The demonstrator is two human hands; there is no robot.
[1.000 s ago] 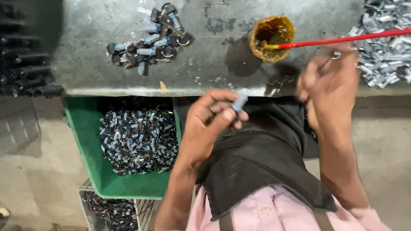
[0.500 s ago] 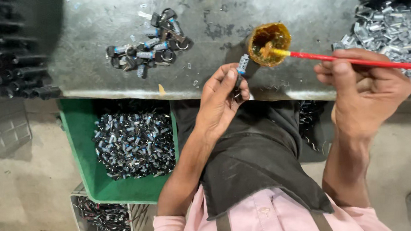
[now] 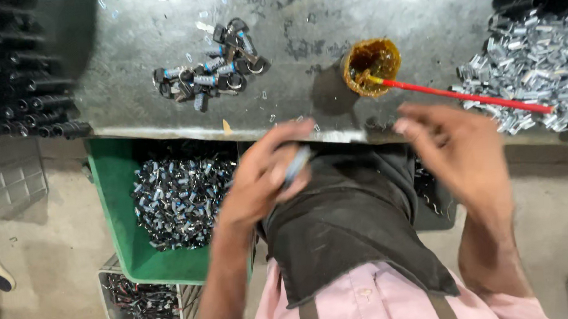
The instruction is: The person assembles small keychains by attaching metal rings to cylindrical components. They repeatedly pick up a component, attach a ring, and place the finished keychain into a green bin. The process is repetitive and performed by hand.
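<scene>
A small grey part [image 3: 295, 167] is gripped in the left hand [image 3: 265, 177]; right hand [image 3: 451, 149] spread, empty. Few finished pieces [image 3: 212, 75] lie on the table [image 3: 158, 29]; green bin [image 3: 113, 209] well stocked.

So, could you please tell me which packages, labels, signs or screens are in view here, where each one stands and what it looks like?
No labels, signs or screens show; only open containers.
Green bin: below the table edge, rectangular, full of small dark and silver parts.
Wire crate: under the bin, pale, holding dark parts.
Small pot: on the table, round, amber-stained, with a red-handled brush resting in it.
</scene>
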